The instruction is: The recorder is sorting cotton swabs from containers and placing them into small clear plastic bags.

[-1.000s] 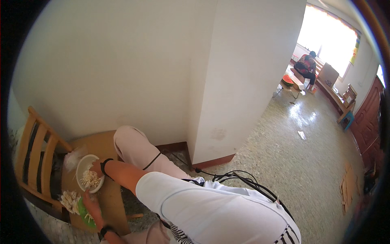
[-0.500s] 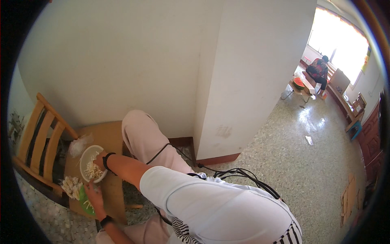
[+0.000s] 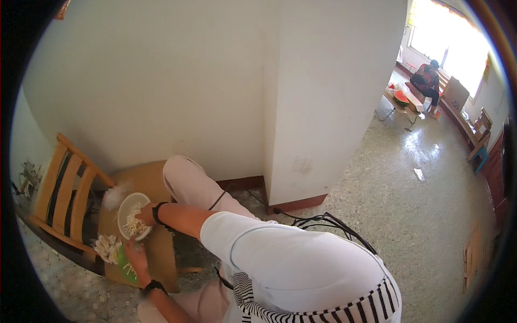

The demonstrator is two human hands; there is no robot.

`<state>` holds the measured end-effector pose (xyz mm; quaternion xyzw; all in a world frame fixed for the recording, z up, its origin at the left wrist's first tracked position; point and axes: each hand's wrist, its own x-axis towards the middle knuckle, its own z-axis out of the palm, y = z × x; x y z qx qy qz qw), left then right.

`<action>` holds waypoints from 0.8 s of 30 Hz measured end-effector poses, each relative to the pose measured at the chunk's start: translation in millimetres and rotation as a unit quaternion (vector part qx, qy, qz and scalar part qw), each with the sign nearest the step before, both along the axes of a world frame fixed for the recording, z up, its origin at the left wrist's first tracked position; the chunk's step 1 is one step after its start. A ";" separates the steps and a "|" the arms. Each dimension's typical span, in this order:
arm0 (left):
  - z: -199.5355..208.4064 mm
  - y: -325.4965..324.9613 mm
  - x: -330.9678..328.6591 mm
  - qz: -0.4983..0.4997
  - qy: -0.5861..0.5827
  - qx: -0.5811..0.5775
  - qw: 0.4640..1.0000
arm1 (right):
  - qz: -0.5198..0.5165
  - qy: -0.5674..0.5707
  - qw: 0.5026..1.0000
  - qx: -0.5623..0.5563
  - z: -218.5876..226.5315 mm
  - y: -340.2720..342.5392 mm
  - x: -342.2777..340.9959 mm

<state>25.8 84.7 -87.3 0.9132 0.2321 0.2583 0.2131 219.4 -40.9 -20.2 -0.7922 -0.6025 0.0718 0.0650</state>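
Observation:
A white bowl (image 3: 124,208) on a small brown table (image 3: 161,250) holds thin pale strands (image 3: 133,222) that look like enoki mushrooms. My right hand (image 3: 145,214) reaches in over the bowl's near rim, its fingers closed among the strands. Just below the bowl is my left hand (image 3: 137,255), fingers bent in near the rim; what they hold, if anything, is too small to make out. Under that hand lies a flat green thing (image 3: 123,257) with a few strands on it. Beside it sits a pale clump of mushrooms (image 3: 106,247).
A wooden chair (image 3: 67,202) stands against the table's left side. A crumpled clear plastic bag (image 3: 114,197) lies behind the bowl. Black cables (image 3: 323,218) trail past the wall's corner. Far right, a person (image 3: 426,81) sits near a low table with cut watermelon (image 3: 401,97).
The whole view has shifted, so table and bowl appear a little farther right. Both hands stay at the bowl, the right one still in the strands.

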 end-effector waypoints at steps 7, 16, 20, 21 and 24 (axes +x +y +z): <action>25.8 -34.9 -13.9 0.035 0.061 -0.031 0.997 | 0.023 -0.012 1.000 0.009 0.5 -1.4 -14.4; 16.7 -34.2 -25.3 -0.027 0.074 -0.032 0.996 | -0.046 -0.120 0.991 -0.031 0.5 13.9 -14.3; 17.0 -32.3 -50.0 0.015 0.059 0.016 0.998 | -0.022 -0.103 0.994 -0.001 13.8 14.6 -43.2; 21.8 -41.6 -43.7 0.006 0.062 0.028 0.998 | -0.043 -0.104 0.994 0.016 14.4 4.9 -37.4; 39.3 -61.2 -45.2 -0.002 0.078 -0.008 0.997 | -0.050 -0.056 0.996 0.053 9.7 -2.1 -35.0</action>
